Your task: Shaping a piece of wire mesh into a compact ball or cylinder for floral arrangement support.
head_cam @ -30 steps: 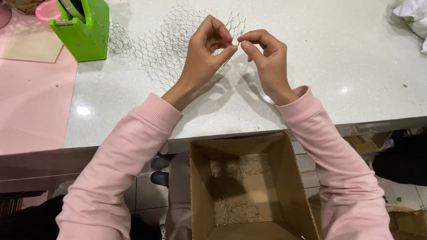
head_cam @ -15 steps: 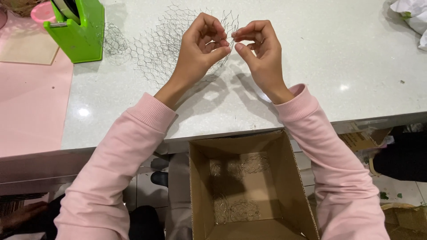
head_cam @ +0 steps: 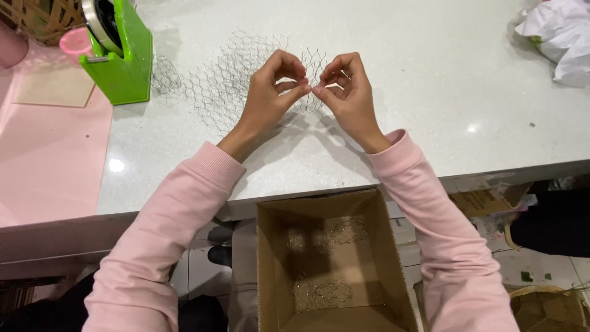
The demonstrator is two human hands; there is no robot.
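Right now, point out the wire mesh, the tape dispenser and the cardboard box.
wire mesh (head_cam: 215, 92), head view, bare netting left of the hands
tape dispenser (head_cam: 126, 67), head view, green body
cardboard box (head_cam: 396, 264), head view, right wall

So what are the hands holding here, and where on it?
Both hands, left and right, pinch the near right edge of the wire mesh between fingertips, lifting it off the counter.

Both hands, the left hand (head_cam: 270, 92) and the right hand (head_cam: 350, 92), have drawn slightly nearer the green tape dispenser (head_cam: 120, 52), fingertips now meeting over the wire mesh (head_cam: 227, 86); a second ago they pinched a little farther from it.
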